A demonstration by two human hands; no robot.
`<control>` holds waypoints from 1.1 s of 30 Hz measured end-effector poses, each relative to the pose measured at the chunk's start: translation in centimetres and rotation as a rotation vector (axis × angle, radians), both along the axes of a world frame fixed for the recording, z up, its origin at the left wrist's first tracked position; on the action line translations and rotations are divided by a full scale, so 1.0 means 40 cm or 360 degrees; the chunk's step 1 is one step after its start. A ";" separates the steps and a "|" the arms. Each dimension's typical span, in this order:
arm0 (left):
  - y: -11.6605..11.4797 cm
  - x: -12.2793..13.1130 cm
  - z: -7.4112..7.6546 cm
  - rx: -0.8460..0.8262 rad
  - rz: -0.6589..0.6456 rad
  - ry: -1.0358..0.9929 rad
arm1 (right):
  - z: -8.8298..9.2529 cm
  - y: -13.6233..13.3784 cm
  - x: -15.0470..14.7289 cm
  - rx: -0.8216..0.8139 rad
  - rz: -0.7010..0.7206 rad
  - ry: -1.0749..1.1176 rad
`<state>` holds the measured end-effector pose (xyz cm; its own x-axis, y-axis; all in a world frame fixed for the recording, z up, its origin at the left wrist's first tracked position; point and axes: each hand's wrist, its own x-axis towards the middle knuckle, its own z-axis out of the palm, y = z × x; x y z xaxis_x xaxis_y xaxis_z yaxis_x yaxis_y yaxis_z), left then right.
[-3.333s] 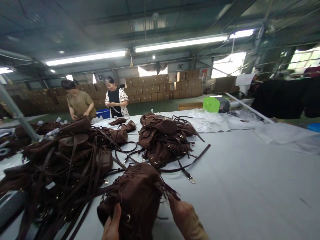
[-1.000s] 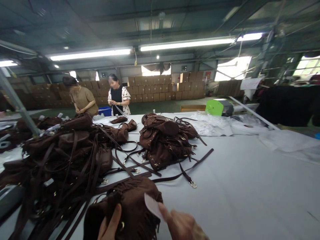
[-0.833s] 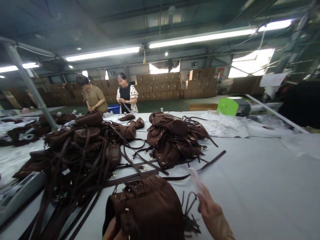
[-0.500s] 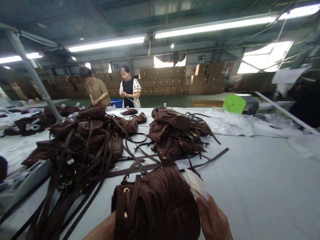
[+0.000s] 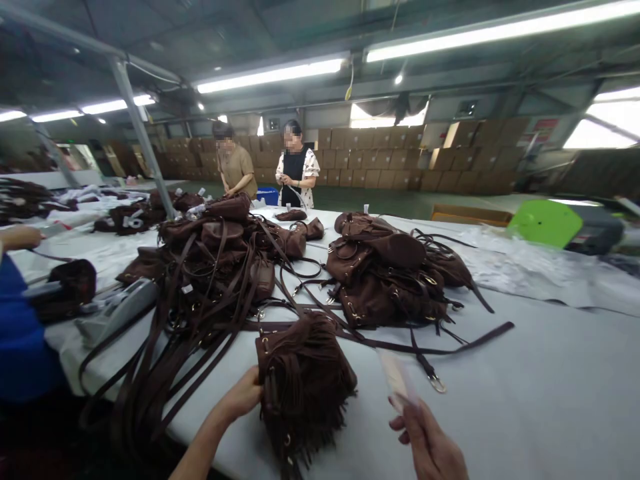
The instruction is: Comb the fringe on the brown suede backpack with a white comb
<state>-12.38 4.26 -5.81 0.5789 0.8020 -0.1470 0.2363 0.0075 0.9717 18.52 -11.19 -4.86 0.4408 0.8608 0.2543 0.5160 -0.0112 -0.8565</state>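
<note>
A dark brown fringed suede bag [image 5: 303, 383] lies on the white table [image 5: 525, 393] right in front of me. My left hand [image 5: 244, 395] grips its left side near the top edge. To the right of the bag, my right hand [image 5: 429, 445] is closed on a small pale card or tag [image 5: 395, 377], held upright a little above the table. A brown strap with a metal clasp [image 5: 436, 383] lies just beyond the card.
Two heaps of brown bags and straps [image 5: 215, 267] [image 5: 390, 273] cover the table's middle. Two people [image 5: 235, 168] [image 5: 296, 167] work at the far end, before stacked cartons. A blue sleeve [image 5: 20, 333] shows at left. Clear plastic sheets [image 5: 525, 267] and a green object [image 5: 545, 223] lie at right.
My view has swung left and down. The bag has dropped onto the table with its fringe toward me, my left hand has shifted to its side, and my right hand still holds the card.
</note>
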 end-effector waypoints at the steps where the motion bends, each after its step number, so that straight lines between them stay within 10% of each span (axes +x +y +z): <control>1: -0.003 0.002 0.013 -0.0024 0.0008 -0.0026 | 0.025 0.017 -0.002 0.0031 0.0037 -0.0074; 9: 0.005 0.019 0.106 0.0059 -0.0485 0.0122 | 0.213 0.172 -0.031 0.0418 0.0427 -0.0691; 18: 0.058 -0.043 0.043 0.0469 0.0077 0.0673 | -0.048 0.208 -0.133 -0.0488 0.0506 -0.1360; 22: 0.010 -0.088 0.136 0.0657 0.0360 0.0834 | -0.099 0.182 -0.117 -0.0551 0.0402 -0.1229; 27: -0.124 -0.056 0.258 0.1097 0.0692 0.0870 | -0.060 0.159 -0.107 -0.0617 0.0412 -0.0822; 30: -0.179 0.022 0.209 0.0912 0.0572 0.0785 | -0.051 0.148 -0.116 -0.0594 0.0457 -0.0600; 33: -0.183 0.096 0.072 0.0608 0.0500 0.1014 | -0.077 0.137 -0.120 -0.0497 0.0457 -0.0503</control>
<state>-8.54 -3.07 -2.91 0.2152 0.9750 -0.0554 0.7878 -0.1398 0.5998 13.73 -5.72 -7.93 0.1195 0.9916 0.0489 0.7685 -0.0612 -0.6370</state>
